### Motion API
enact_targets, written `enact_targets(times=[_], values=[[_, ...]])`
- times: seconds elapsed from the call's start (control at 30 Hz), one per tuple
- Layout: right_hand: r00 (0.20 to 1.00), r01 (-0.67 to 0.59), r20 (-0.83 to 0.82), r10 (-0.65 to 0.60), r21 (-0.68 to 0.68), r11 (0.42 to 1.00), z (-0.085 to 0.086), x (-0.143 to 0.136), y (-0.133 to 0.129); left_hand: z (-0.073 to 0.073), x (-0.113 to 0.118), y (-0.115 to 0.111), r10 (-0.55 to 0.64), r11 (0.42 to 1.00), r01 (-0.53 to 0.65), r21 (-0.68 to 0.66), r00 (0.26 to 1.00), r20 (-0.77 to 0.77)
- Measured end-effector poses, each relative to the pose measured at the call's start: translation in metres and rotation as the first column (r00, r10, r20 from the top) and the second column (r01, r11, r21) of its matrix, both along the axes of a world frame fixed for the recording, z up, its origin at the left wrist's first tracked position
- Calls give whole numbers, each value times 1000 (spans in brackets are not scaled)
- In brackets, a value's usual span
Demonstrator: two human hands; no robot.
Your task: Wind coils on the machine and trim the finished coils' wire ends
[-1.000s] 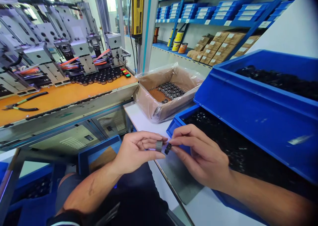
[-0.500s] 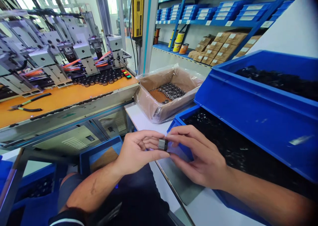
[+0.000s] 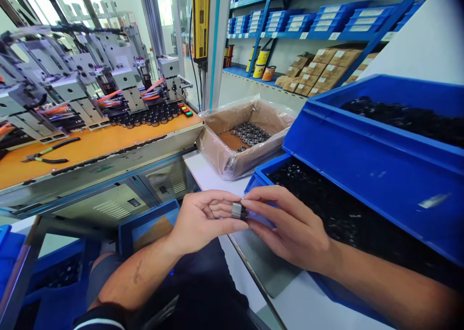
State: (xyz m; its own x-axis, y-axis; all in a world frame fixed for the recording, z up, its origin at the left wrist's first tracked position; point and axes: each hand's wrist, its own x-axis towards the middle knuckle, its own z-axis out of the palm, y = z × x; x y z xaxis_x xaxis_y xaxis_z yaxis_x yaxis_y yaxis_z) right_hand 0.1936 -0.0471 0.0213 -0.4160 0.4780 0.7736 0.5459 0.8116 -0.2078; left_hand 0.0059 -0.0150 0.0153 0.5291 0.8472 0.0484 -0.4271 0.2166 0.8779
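A small grey metal cylinder (image 3: 237, 210), which looks like a motor stator core, lies across the fingers of my left hand (image 3: 203, 219), with the thumb closed along its lower side. At its right end is a black plastic end piece (image 3: 243, 212). My right hand (image 3: 293, 228) has its fingertips at this black end, index finger above and thumb below. The fingertips partly hide where the black piece meets the metal. Both hands are held over the edge of the white table (image 3: 203, 168).
A blue bin (image 3: 266, 168) of small black parts stands right, a second blue bin (image 3: 369, 141) above it. Ahead is a plastic-lined carton (image 3: 232, 162) with rows of cores. Cutting pliers (image 3: 50, 151) lie on the orange machine bench (image 3: 105, 144) at left. A blue tray (image 3: 145, 221) sits below.
My right fingers have shifted slightly around the black end, and the cylinder has turned a little in my left hand. The view has tilted slightly.
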Motion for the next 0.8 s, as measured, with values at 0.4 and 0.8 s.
enact_targets(times=[0.4,0.8], values=[[1000,5,1,-5,26,1000,3,0,0,0,0,0,0,1000,0,-25,1000,6],[1000,-14,-3,14,47,999,0,1,2,0,1,1,7,1000,-7,-9,1000,-29]])
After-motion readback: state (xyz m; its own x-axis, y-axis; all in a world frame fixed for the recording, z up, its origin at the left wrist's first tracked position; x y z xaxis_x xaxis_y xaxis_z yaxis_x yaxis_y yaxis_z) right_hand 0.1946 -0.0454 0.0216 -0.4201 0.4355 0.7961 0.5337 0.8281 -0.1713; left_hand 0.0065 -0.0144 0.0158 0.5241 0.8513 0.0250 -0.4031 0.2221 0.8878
